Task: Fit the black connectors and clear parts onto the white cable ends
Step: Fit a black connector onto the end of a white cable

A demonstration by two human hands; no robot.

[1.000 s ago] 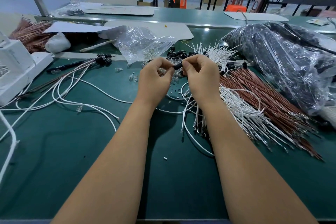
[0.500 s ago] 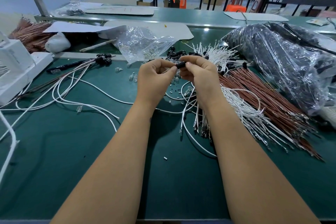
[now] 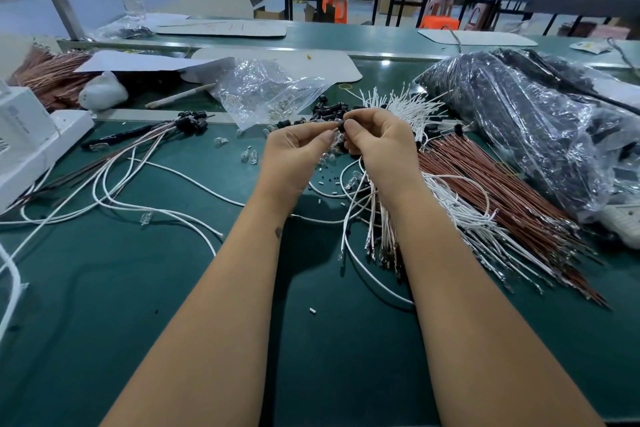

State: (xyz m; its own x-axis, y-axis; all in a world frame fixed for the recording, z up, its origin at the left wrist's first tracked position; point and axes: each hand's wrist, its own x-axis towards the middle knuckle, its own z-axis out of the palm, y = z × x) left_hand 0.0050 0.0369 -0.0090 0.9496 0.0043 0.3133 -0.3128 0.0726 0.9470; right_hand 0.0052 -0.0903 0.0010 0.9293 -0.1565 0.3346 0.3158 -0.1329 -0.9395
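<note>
Both hands meet over the middle of the green mat. My right hand (image 3: 379,139) pinches a small black connector (image 3: 341,125) between thumb and fingers, and a white cable (image 3: 346,218) loops down from under it. My left hand (image 3: 294,152) has its fingertips pinched right against the connector's left side; what they hold is hidden. Loose black connectors (image 3: 325,111) and clear parts (image 3: 249,156) lie just beyond and left of the hands. A fan of white cables (image 3: 401,104) lies behind the right hand.
Red-brown wires (image 3: 491,191) spread to the right, beside a big black plastic-wrapped bundle (image 3: 526,121). A clear bag (image 3: 263,94) of clear parts lies at the back. Finished cables with black ends (image 3: 188,121) trail left toward a white box (image 3: 31,135).
Both hands have stayed together at the same spot, drifting slightly up and left, with the fingers shifting around the black connector.
</note>
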